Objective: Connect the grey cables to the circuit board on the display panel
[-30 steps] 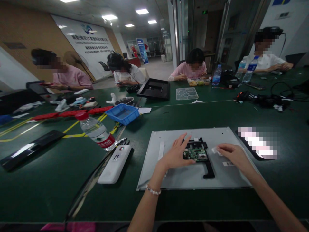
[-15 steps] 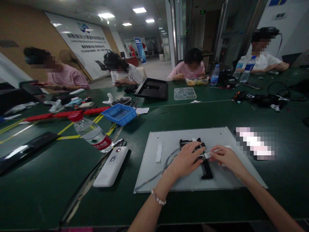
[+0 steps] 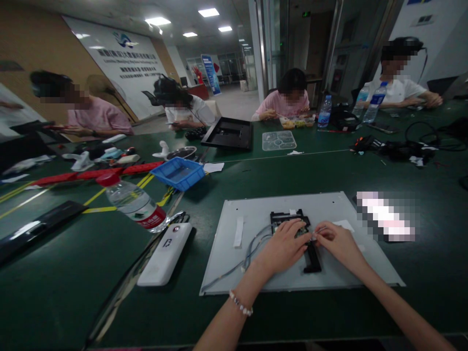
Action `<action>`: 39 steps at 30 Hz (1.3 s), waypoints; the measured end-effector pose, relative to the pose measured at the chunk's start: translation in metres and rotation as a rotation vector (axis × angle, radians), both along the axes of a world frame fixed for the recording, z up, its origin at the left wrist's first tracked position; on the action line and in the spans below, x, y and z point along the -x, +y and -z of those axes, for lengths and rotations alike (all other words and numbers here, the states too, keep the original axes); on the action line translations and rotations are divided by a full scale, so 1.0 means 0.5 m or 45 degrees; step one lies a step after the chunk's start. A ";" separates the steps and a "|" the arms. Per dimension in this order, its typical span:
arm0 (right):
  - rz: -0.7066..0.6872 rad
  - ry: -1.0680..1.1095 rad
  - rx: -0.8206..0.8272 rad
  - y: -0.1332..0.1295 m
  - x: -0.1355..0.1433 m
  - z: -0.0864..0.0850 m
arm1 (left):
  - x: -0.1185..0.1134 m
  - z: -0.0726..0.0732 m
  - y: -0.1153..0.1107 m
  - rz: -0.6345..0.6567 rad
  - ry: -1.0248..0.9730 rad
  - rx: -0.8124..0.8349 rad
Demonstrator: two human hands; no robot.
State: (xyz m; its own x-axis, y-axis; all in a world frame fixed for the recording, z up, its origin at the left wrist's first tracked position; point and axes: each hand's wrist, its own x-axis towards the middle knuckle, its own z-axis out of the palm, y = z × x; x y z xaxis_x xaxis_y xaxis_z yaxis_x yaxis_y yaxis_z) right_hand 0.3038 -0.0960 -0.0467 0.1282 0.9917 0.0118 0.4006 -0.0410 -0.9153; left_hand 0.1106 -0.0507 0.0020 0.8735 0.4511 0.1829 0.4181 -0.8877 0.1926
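A light grey panel (image 3: 234,263) lies on the green table, with a black frame (image 3: 312,263) on its middle. My left hand (image 3: 287,246) rests over the frame, palm down with fingers spread, hiding much of the part beneath. At the frame's right edge, my right hand (image 3: 334,241) is pinched on something small that I cannot make out, close to my left fingertips. Grey cables (image 3: 248,251) curve out to the left of the frame. A white strip (image 3: 239,232) sticks on the panel's left, and a white piece (image 3: 344,225) lies behind my right hand.
Left of the panel are a white power bank (image 3: 166,256) and a tilted water bottle (image 3: 135,204). Farther back are a blue basket (image 3: 179,173) and a black tray (image 3: 228,134). A blurred bright device (image 3: 385,217) lies right. Several people sit across the table.
My right hand has moved slightly left, closer to my left hand. The white strip that showed between its fingers is now mostly hidden.
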 end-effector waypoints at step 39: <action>-0.021 -0.370 -0.288 -0.015 -0.012 -0.012 | 0.105 -0.051 0.104 -0.599 -0.420 0.055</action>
State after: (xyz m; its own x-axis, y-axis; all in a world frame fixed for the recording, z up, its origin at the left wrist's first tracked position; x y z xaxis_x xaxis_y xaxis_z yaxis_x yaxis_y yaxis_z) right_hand 0.3096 -0.1034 -0.0408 0.0710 0.9619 0.2642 0.6442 0.1579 -0.7483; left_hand 0.0579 0.0015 0.0276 0.4768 0.7904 0.3845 0.6775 -0.6092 0.4121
